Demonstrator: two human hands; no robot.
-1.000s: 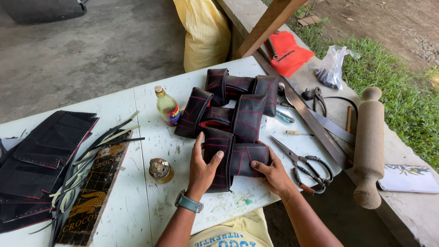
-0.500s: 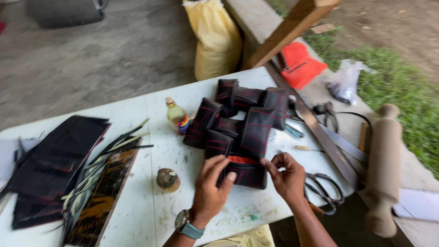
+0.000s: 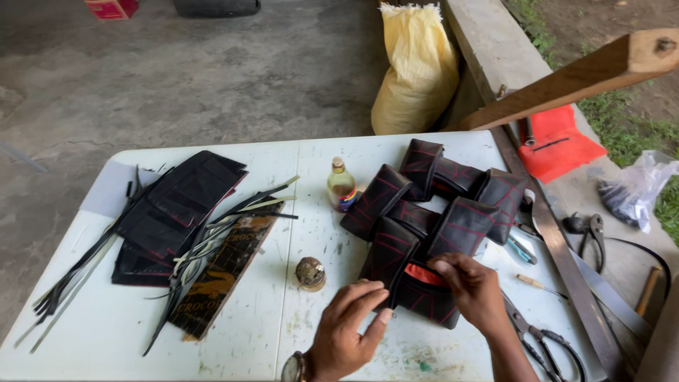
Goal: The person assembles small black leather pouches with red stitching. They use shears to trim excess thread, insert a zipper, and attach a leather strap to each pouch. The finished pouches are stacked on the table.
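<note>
**Trainee:** Where was the work piece, and how did the hands stand?

**Instructor:** The nearest black pouch (image 3: 424, 286), stitched in red and showing an orange-red lining at its mouth, lay at the front of the pile of similar pouches (image 3: 438, 194) on the white table (image 3: 297, 212). The left hand (image 3: 346, 329) rested on the pouch's left flap, fingers extended and pressing flat, gripping nothing. The right hand (image 3: 474, 290) pinched the upper edge of the opening between thumb and fingertips.

**Trainee:** What did correct technique appear to require?

**Instructor:** In my judgement: steady downward pressure from the left hand so that the pouch could not slide, while the right hand lifted only the edge it pinched. The pull should have followed the seam and not crossed it, to spare the red stitching.

**Trainee:** Any hazards nearby?

**Instructor:** The scissors (image 3: 541, 339) lay just beside the right wrist, and a small round tin (image 3: 310, 273) stood near the left hand. The small glass bottle (image 3: 341, 185) stood touching or nearly touching the pile's far left edge; a careless sweep could have tipped it.
</note>
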